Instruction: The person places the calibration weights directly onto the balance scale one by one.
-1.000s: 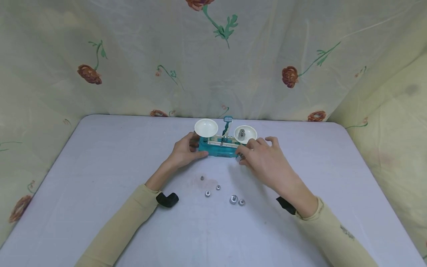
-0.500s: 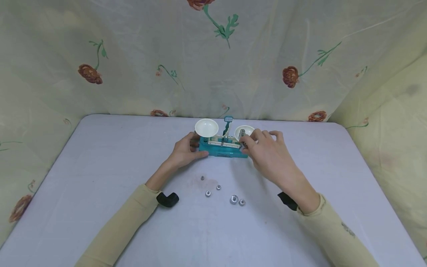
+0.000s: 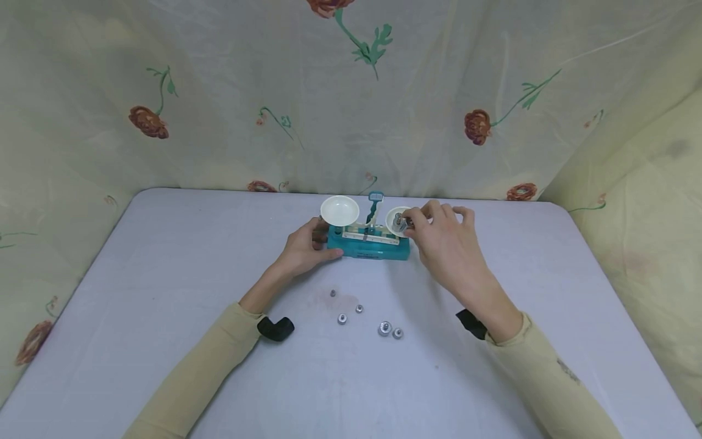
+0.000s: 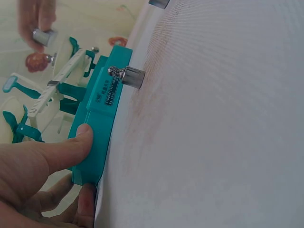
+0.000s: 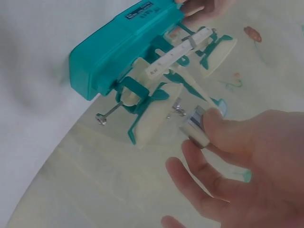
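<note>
A teal balance scale [image 3: 367, 250] with two white pans stands near the far table edge. My left hand [image 3: 303, 249] grips its left end; in the left wrist view the thumb [image 4: 81, 140] presses on the teal base with other fingers around the end. My right hand [image 3: 446, 247] is over the right pan [image 3: 390, 213], pinching a silver cylindrical weight [image 5: 194, 127] between thumb and fingers. Beside it, another knobbed metal weight [image 3: 398, 221] sits in that pan. Nothing lies in the left pan [image 3: 339, 210].
Several small metal weights lie on the white table in front of the scale, among them a larger one [image 3: 385, 328], one beside it [image 3: 397, 333] and a tiny one [image 3: 333, 292]. A flowered curtain [image 3: 219, 97] hangs behind the table.
My right hand has lifted the weight from in front of the scale's right end, up and to the right, to the right pan. The left hand keeps its grip.
</note>
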{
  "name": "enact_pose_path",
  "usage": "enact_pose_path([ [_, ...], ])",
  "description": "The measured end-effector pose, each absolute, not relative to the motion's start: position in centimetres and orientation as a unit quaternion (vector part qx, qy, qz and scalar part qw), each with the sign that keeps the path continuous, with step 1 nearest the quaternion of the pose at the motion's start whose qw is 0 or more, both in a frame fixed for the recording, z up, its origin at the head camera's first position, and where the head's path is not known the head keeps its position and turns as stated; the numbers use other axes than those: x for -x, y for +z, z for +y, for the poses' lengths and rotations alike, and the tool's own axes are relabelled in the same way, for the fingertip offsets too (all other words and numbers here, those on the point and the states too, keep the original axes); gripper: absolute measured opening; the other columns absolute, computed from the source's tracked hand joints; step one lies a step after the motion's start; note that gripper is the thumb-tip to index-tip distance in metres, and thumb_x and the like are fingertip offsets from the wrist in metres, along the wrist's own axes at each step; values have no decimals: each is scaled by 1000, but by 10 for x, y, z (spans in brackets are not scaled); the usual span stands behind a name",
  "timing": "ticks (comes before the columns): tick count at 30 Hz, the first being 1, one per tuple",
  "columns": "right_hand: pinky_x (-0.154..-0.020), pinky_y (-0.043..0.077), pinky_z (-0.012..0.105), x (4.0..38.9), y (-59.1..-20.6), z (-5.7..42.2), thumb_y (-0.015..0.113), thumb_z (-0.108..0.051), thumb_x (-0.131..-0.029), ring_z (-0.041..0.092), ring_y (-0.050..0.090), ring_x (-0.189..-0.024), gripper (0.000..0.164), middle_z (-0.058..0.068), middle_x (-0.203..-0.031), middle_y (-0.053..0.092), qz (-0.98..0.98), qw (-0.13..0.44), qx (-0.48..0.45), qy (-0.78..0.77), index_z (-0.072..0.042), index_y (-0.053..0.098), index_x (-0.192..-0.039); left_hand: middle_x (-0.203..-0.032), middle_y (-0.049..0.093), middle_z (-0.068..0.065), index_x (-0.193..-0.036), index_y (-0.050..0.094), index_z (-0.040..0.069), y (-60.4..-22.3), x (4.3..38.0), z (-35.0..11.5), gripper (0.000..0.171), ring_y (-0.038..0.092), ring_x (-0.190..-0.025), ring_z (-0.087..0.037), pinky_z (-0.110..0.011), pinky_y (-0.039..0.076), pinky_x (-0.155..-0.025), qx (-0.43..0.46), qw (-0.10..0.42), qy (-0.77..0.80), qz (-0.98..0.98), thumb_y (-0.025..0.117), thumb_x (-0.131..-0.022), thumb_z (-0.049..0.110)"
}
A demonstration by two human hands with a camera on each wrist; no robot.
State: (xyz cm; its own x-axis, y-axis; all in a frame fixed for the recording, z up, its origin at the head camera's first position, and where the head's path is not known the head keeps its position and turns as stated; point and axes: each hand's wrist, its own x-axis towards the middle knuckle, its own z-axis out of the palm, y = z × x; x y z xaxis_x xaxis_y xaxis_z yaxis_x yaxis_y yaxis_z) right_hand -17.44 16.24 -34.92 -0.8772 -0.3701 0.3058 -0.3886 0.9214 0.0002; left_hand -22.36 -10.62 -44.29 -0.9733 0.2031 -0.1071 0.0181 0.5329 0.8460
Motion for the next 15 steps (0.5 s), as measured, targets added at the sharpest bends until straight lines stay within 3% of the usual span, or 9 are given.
enact_pose_path([
  [15, -111, 42, 76, 193, -361, 169, 73, -13, -103, 43, 66, -104, 31, 22, -111, 69, -965, 172, -187, 66, -2, 72, -131, -156, 58, -19, -157, 47, 4, -442, 224, -105, 73, 61, -139, -36, -47, 55, -117, -57, 100, 480, 870, 84, -95, 18],
])
